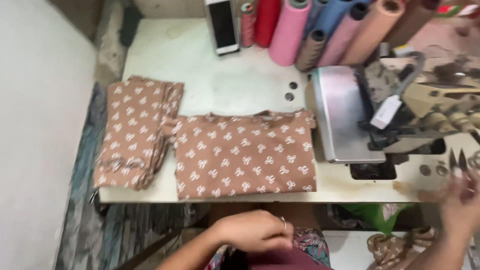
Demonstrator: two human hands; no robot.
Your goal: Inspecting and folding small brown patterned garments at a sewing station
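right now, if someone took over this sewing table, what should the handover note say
Left hand: closed loosely over the lap, below the table edge; what it holds cannot be told.
Right hand: blurred at the table's right edge, with small thread snips.
Fabric: a folded brown bow-print piece lies flat mid-table; a stack of the same fabric sits to its left.
Sewing machine has no fabric under it. Thread cones stand at the back.

The folded fabric piece (245, 154) is dusty brown with small white bow prints, and the stack of fabric pieces (136, 131) beside it bears the same pattern. The table (200, 65) is off-white. Thread cones (320, 30) show red, pink, blue and tan. The sewing machine plate (340, 112) is silver-grey. A green bag (375, 215) sits below.
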